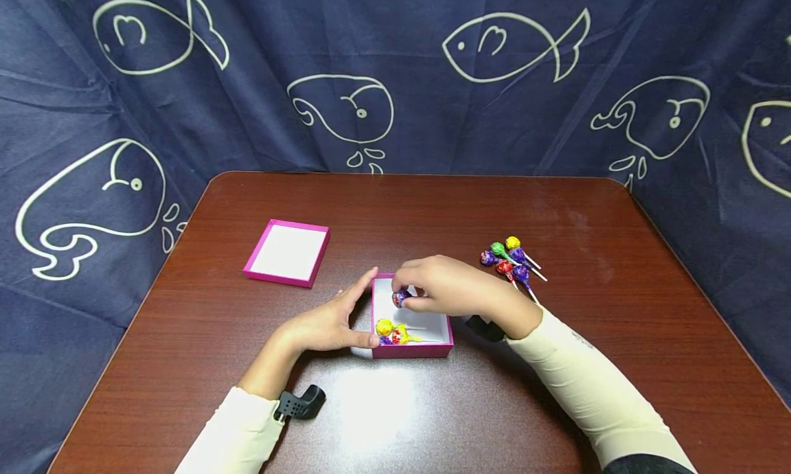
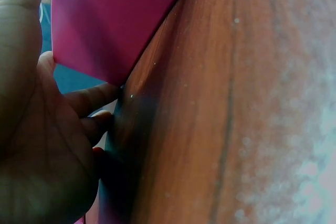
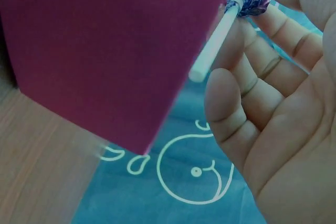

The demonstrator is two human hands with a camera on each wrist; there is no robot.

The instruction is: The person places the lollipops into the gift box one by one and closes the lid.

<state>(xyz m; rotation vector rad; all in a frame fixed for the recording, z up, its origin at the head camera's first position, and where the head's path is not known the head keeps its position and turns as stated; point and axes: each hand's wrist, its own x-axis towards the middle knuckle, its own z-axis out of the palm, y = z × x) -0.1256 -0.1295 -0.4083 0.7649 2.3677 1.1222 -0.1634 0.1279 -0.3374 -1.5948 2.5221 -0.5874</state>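
Gently lower the purple-wrapped lollipop (image 1: pixel 399 298) pinched by the right hand (image 1: pixel 443 286); brace pink box (image 1: pixel 410 352) leftward with spread left hand (image 1: pixel 329 327).

On the brown table (image 1: pixel 185 336), the right hand (image 1: pixel 441 281) pinches a purple lollipop (image 1: pixel 400 298) over the pink box (image 1: pixel 413 352). The left hand (image 1: pixel 324 326) touches the box's left side. Yellow-wrapped lollipops (image 1: pixel 384 327) lie inside, near left. A pink lid (image 1: pixel 289 253) lies far left, a lollipop pile (image 1: pixel 519 255) far right.

Head: high, facing forward-down; wrists: close; shared: box (image 1: pixel 412 351).
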